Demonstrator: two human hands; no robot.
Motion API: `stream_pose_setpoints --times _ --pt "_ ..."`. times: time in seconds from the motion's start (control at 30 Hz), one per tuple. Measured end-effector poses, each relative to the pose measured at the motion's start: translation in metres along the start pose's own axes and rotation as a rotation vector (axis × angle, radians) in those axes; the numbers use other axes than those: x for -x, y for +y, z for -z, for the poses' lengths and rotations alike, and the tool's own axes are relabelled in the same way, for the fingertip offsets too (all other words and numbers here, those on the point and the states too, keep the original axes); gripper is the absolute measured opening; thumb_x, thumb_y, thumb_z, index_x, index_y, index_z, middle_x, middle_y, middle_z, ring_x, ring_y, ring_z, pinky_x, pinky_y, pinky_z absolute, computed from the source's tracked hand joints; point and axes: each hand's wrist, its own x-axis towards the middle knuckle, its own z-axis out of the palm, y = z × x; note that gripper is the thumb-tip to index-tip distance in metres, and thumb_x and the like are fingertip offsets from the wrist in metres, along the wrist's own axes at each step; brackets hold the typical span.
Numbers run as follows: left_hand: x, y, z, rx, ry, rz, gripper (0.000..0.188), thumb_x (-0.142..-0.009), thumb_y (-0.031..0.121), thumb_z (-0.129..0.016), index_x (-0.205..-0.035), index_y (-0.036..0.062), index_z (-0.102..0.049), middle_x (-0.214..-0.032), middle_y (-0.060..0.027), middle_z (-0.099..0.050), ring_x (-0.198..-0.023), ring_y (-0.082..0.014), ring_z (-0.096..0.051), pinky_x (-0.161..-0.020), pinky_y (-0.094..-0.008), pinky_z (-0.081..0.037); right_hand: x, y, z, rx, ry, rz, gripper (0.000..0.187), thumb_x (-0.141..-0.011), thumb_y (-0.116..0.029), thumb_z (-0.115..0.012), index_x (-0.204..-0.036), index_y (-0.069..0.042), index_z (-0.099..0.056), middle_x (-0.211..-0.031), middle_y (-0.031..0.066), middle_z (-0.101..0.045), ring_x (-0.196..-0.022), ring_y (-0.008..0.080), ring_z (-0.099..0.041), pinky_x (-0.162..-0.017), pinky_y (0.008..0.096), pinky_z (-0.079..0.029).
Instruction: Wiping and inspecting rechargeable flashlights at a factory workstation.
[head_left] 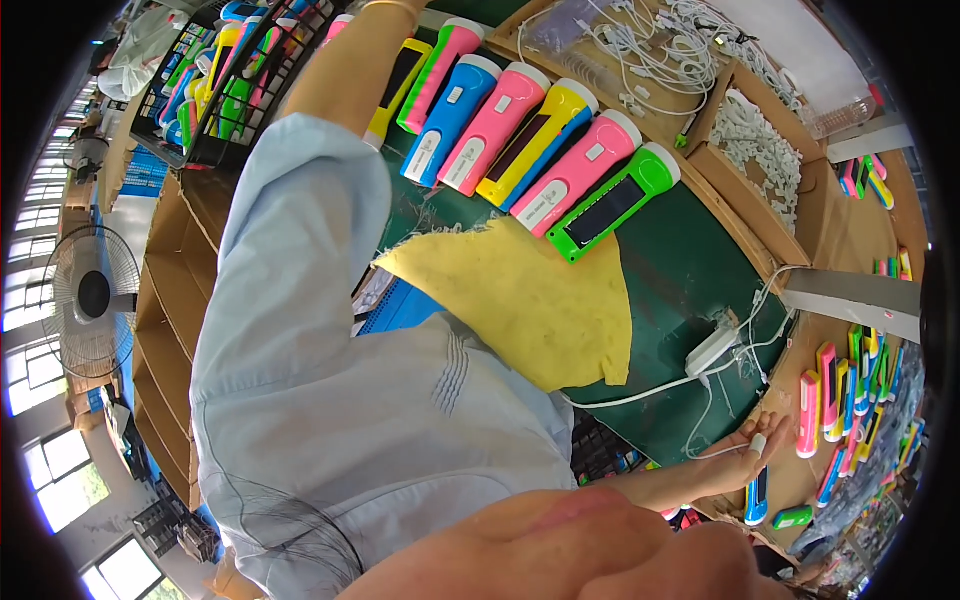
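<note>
1. Green covers the table (690, 270), with a frayed yellow cloth (530, 300) spread on its near part.
2. Beyond the cloth lies a row of plastic flashlights (535, 140) side by side, in pink, blue, yellow and green.
3. The right hand (745, 445) is low at the table's right edge, fingers loosely curled on a thin white cable (715, 395); a blue flashlight (757, 495) lies just below that hand.
4. This cable runs up to a white charger block (712, 350) on the table.
5. The left arm in a pale blue sleeve (300, 300) reaches up toward a black wire basket (215, 90) of flashlights; the left hand is out of view.
6. Cardboard boxes (760, 150) of white cables stand at the far right.
</note>
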Motion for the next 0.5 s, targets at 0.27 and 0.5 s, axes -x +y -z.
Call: stream_pose_setpoints --times 0.27,0.5 --pt "0.313 0.033 -0.028 0.07 -0.359 -0.734 0.041 -0.077 0.021 -0.07 -0.113 0.0039 -0.057 -0.1 -0.0071 -0.062 -0.092 -0.0125 -0.057 -0.077 -0.0273 -0.047 0.039 -0.01 -0.097 0.198 -0.607 -0.026 0.051 -0.091 -0.033 -0.05 -0.124 0.005 -0.048 -0.112 0.0176 -0.057 -0.096 0.0208 -0.058 -0.068 0.0258 -0.045" --pt "0.418 0.017 -0.061 0.01 -0.394 -1.182 0.044 -0.068 0.004 -0.073 -0.11 0.0041 -0.06 -0.106 -0.0105 -0.06 -0.101 -0.0258 -0.056 -0.086 -0.0336 -0.045 0.045 -0.014 -0.146 -0.047 -0.765 0.361 0.047 -0.085 -0.027 -0.059 -0.12 0.004 -0.048 -0.117 0.0159 -0.052 -0.107 0.0239 -0.054 -0.087 0.036 -0.047"
